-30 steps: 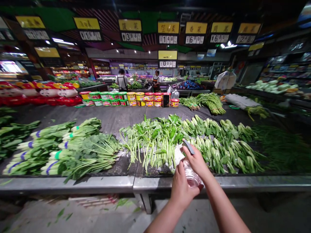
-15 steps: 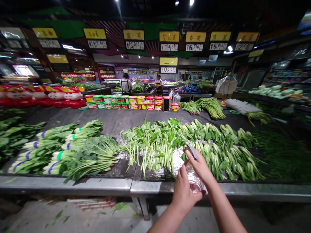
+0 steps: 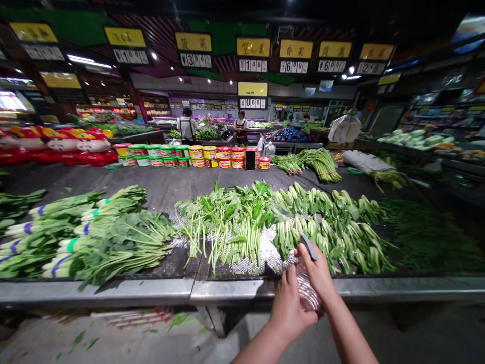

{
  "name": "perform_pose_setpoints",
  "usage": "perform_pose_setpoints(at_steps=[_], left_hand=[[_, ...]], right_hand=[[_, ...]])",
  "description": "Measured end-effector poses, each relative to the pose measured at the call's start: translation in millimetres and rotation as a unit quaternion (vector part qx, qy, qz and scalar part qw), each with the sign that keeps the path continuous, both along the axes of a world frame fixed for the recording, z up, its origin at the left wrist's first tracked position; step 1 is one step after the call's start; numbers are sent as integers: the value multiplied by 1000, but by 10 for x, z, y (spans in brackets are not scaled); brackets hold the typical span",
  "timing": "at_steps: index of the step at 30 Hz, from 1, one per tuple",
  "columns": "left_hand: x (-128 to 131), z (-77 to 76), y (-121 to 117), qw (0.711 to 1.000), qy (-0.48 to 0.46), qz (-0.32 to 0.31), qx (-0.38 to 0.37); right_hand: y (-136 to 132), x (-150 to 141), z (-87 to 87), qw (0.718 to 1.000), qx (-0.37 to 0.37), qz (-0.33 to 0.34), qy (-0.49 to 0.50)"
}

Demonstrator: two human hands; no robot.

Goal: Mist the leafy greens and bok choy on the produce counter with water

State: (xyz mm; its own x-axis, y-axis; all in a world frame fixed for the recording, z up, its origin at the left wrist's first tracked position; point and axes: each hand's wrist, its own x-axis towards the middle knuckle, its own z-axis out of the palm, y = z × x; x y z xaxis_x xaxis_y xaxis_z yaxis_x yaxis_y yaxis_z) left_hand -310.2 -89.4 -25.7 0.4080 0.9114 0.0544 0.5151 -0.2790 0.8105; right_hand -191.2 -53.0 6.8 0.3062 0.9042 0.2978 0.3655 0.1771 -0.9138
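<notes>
I hold a clear, ribbed spray bottle (image 3: 307, 292) with a grey spray head (image 3: 308, 247) just beyond the counter's front edge. My left hand (image 3: 288, 306) wraps round the bottle's body from the left. Around its neck, below the grey head, my right hand (image 3: 317, 268) is closed; part of the bottle is hidden behind the fingers. Small bok choy (image 3: 329, 235) lies in rows just past the bottle. To the left of the hands is a pile of water spinach (image 3: 235, 227) with its stems toward me, some of it on a perforated sheet (image 3: 269, 247).
A metal edge (image 3: 144, 293) runs along the counter's front. Tied leafy greens (image 3: 125, 242) lie at left. Stacked colourful tubs (image 3: 189, 155) and an upright phone (image 3: 250, 159) line the back, beside bundled long greens (image 3: 320, 164). Two people stand farther off. Price signs hang overhead.
The view has turned slightly right, so the counter and signs sit farther left in the picture. Both hands keep the same grip on the spray bottle.
</notes>
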Motion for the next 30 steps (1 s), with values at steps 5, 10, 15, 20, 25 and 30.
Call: perform_pose_setpoints(at_steps=[5,10,15,20,25,30], left_hand=[[91,-1,-30,1000,1,-7,-3],[107,1,-77,1000,22,1,-2],[87,-82,-156,999,37,9,9],[105,-200,-309,999,45,11,-4],[160,-270,-400,999,38,-6,2],[182,-277,-392,998,52,-33,-18]], right_hand=[[-28,114,-84,999,-16,5,32],[-57,150,-159,998,-17,13,58],[-128,123,-263,999,-13,9,50],[-235,122,-437,999,-11,-19,27],[-282,182,-550,999,-15,-28,20],[-297,249,-628,998,-43,-32,20]])
